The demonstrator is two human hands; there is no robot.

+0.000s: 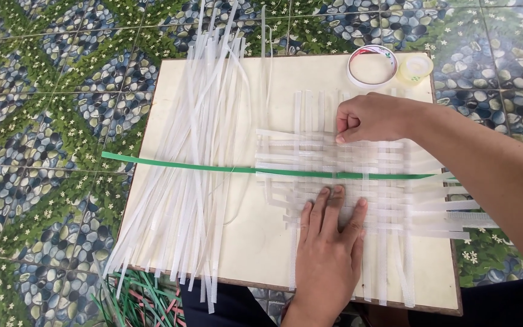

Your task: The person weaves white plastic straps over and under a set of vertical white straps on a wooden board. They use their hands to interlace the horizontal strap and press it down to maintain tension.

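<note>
Loose white strips lie heaped at the board's left. The left hand presses flat, fingers spread, on the woven mat (gripping nothing). The right hand pinches a strip end at the mat's upper edge; a hard tug could shift the weave.

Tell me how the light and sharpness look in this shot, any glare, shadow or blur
Head view: soft, even daylight; the woven white strips wash out against the pale board, so edges are hard to trace; only faint shadows under the left hand and right hand; mild shine on the tape rolls; focus is sharp throughout.
</note>
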